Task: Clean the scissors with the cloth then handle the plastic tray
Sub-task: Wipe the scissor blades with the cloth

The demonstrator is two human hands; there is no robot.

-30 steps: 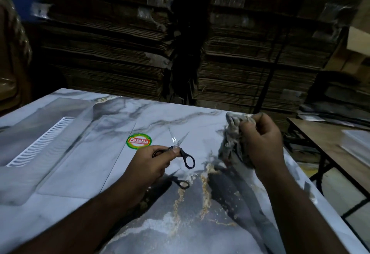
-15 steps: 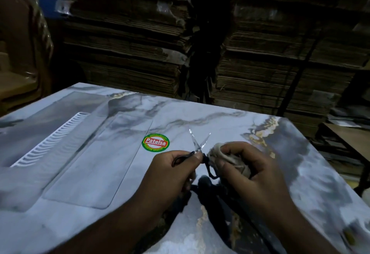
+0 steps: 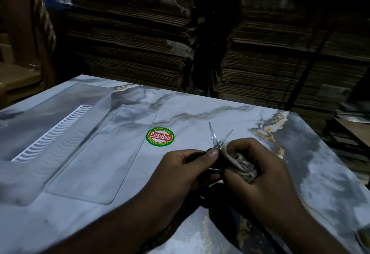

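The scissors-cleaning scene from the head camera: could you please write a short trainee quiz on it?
1. True or false: the blades of the scissors are spread apart.
2. Which hand holds the cloth? A) left hand B) right hand C) neither
3. Fill in: the clear plastic tray lies on the table, to the ____ of the round sticker in the picture.

Key:
1. True; the tips point away from the person in a V.
2. B; the right hand bunches the cloth at the blades' base, while the left hand grips the handles.
3. left
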